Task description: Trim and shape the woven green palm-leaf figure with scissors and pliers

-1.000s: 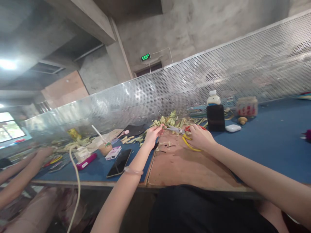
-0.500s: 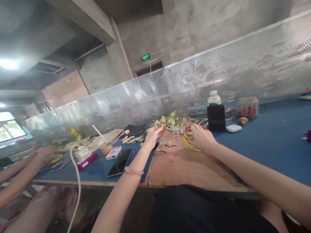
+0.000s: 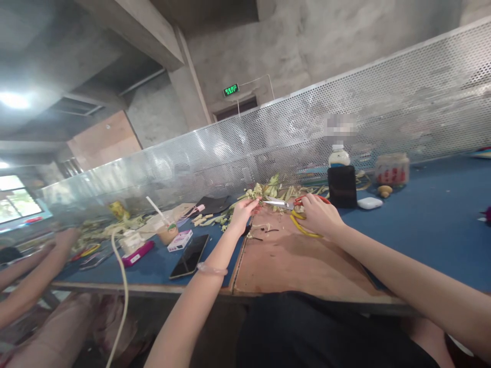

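In my left hand [image 3: 242, 213], closed, I pinch a pale yellow-green flower sprig [image 3: 254, 193]; its stem is too small to make out clearly. My right hand [image 3: 317, 213] is closed around scissors [image 3: 282, 204] with red and yellow handles. Their silver blades point left, the tips close to the left fingertips and the sprig. Behind the blades lies a pile of pale green and yellow plant pieces [image 3: 288, 195]. Below, thin dark and pale scraps [image 3: 264, 231] lie on a brown board [image 3: 291, 266].
Left on the blue table [image 3: 414, 230] are a phone [image 3: 190, 256], a small box [image 3: 180, 240], a drink cup [image 3: 168, 234] and a pale cable [image 3: 125, 286]. Right stand a black upright object [image 3: 341, 187], a white case [image 3: 370, 203] and a jar [image 3: 393, 169]. A co-worker's arms [image 3: 57, 260] reach in at far left.
My hands stay in nearly the same place, the sprig still in the left. The scissors' blades have tilted slightly. The co-worker's hands at far left have shifted a little left.
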### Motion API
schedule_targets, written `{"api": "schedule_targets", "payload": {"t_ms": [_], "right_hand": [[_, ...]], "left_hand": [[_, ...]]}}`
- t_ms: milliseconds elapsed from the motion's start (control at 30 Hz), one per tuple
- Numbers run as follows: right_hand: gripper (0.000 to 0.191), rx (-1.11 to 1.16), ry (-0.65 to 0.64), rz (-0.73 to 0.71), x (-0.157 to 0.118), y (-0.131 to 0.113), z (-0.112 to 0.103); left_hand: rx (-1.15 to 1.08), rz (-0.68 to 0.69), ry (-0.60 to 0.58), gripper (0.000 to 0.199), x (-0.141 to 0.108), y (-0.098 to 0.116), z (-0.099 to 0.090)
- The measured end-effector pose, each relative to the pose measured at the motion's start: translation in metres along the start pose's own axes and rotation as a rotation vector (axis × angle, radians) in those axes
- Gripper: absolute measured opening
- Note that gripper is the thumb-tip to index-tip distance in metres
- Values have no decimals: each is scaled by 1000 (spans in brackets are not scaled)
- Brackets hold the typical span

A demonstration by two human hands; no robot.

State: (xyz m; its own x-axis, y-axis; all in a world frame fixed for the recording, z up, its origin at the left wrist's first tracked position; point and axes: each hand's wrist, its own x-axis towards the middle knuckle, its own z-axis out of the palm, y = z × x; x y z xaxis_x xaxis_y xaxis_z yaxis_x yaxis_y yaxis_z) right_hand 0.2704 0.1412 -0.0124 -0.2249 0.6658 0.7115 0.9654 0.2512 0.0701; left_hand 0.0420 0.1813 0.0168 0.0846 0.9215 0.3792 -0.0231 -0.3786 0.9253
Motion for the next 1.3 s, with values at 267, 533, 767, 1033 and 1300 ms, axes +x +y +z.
{"api": "schedule_targets", "payload": {"t_ms": [267, 533, 767, 1033, 1300], "right_hand": [[39, 6, -55, -3, 0, -3, -4], [38, -4, -48, 1, -1, -3, 0], [39, -18, -42, -8, -1, -3, -1], [38, 7, -58, 18, -1, -4, -3], [38, 26, -59, 29, 0, -4, -3]], "left_hand": [[-16, 14, -11, 31, 0, -1, 0], [-18, -11, -25, 32, -2, 2, 2], [-22, -19, -54, 32, -4, 4, 3], [-19, -13, -80, 34, -7, 6, 4], [-11, -1, -59, 35, -5, 5, 4]]}}
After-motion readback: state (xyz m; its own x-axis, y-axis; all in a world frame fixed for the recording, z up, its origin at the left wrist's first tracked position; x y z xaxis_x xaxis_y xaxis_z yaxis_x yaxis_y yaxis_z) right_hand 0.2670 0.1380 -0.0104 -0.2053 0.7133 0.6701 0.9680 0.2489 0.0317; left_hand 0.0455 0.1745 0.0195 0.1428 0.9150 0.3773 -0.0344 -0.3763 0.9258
